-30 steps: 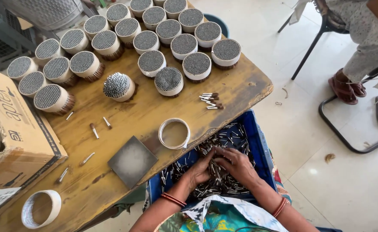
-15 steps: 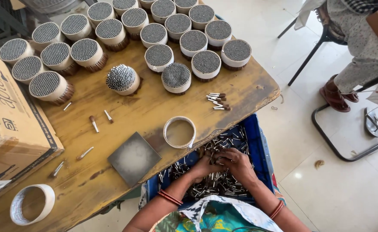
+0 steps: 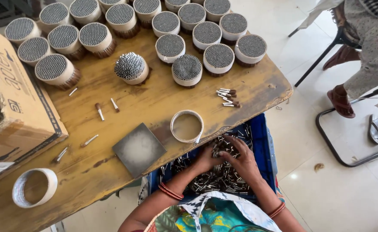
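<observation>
Worn wooden tabletop point(image 3: 154, 103), brown cardboard box point(image 3: 8, 107) at its left edge. Below the near edge, a blue crate point(image 3: 264, 150) of small tubes point(image 3: 214, 180) lying every which way. Left hand point(image 3: 206, 161) and right hand point(image 3: 242, 161) side by side, palms down, fingers curled into the tubes; whether they grip any, I can't tell.

Beyond my grip I see a cardboard box point(image 3: 8, 99), a grey square plate point(image 3: 139, 149) and filled round bundles point(image 3: 186, 68) on the desk point(image 3: 163, 96).

Both hands in blue crate point(image 3: 266, 146) at 6 o'clock: left hand point(image 3: 204, 161) & right hand point(image 3: 242, 161) dug into loose tubes point(image 3: 214, 180); empty ring point(image 3: 187, 126) just at 12 of them.
</observation>
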